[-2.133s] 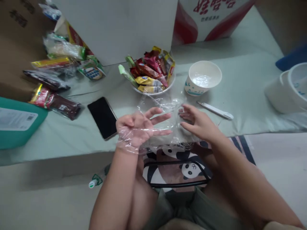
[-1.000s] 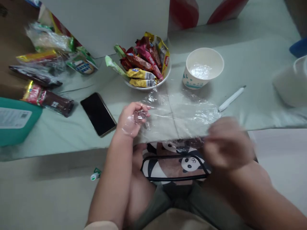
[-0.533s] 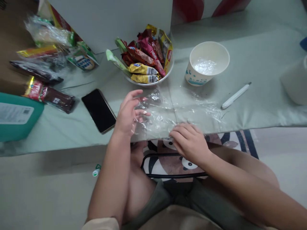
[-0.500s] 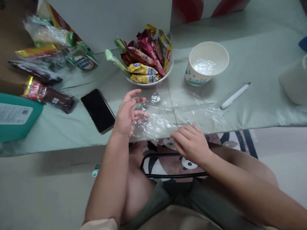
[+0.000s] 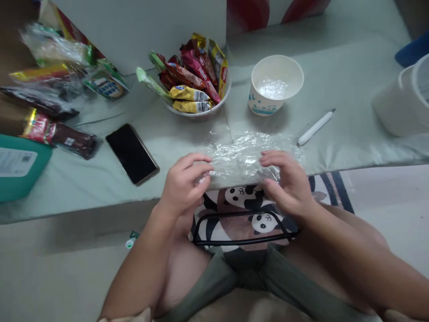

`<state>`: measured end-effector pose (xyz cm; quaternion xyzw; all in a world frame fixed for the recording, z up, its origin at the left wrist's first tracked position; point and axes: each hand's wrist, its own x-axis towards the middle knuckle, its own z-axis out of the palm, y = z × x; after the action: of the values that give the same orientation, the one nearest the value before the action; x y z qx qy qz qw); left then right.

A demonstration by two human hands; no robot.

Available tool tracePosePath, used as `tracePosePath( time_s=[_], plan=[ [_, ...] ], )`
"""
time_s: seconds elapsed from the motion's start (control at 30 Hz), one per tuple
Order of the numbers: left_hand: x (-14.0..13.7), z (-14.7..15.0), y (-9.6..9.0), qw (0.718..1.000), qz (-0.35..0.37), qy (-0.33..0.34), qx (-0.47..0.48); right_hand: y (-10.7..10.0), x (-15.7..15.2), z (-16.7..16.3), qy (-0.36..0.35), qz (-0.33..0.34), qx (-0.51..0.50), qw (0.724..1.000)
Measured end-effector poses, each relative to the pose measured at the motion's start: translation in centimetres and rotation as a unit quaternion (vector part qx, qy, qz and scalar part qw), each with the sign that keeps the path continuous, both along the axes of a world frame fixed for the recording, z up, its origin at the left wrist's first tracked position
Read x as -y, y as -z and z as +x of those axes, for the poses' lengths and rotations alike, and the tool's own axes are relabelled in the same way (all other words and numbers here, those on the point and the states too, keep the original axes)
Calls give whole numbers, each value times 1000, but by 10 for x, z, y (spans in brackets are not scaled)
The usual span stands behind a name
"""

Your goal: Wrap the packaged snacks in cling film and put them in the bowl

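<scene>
So since half a second ago both hands have shifted: the right hand has lifted off the table edge and opened up, and the left hand has rolled from palm-showing to back-of-hand up. Right now the right one has its thumb and fingers spread apart at the right part of the clear plastic film, not clenched on anything. The left one's fingers are curled at the film's left end, but honestly I can't tell if they're pinching it. The film itself is lying crumpled between the two hands, on the front edge of the table. Just left of the left hand there's a phone, dark screen up. Past the film sits a bowl loaded with wrapped snacks, and right of that a paper cup with some clear crinkly plastic inside. A slim white tool lies near the film's right end. Further out, there's a teal container far left and a white pitcher far right.
</scene>
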<state>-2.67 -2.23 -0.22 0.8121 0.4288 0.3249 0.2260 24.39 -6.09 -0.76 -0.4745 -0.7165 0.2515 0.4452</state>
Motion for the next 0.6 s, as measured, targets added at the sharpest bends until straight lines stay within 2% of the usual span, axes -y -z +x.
tracePosePath(
  time_s=[0.07, 0.1, 0.17, 0.27, 0.37, 0.43, 0.5, 0.57, 0.6],
  plan=[
    [-4, 0, -2, 996, -13, -69, 47, 3, 6, 8, 7, 125, -8, 992],
    [-5, -1, -4, 993, -20, -104, 61, 6, 10, 11, 4, 166, 3, 986],
    [-8, -3, -5, 983, -39, -162, 82, 13, 19, 11, -22, 189, 60, 980],
    [-13, -4, -3, 966, -67, -215, 124, 25, 27, 3, -44, 167, 185, 967],
    [-17, -4, 1, 962, -57, -218, 154, 30, 23, -1, 9, 165, 226, 960],
    [-19, -7, 2, 968, -53, -198, 147, 25, 17, 4, 0, 165, 169, 972],
    [-19, -10, 3, 977, -64, -161, 127, 17, 14, 17, -50, 134, 81, 986],
    [-17, -13, 4, 981, -87, -130, 113, 8, 15, 31, -64, 43, -7, 997],
    [-16, -14, 5, 981, -102, -120, 114, 4, 17, 37, -39, -22, -45, 998]
  ],
)
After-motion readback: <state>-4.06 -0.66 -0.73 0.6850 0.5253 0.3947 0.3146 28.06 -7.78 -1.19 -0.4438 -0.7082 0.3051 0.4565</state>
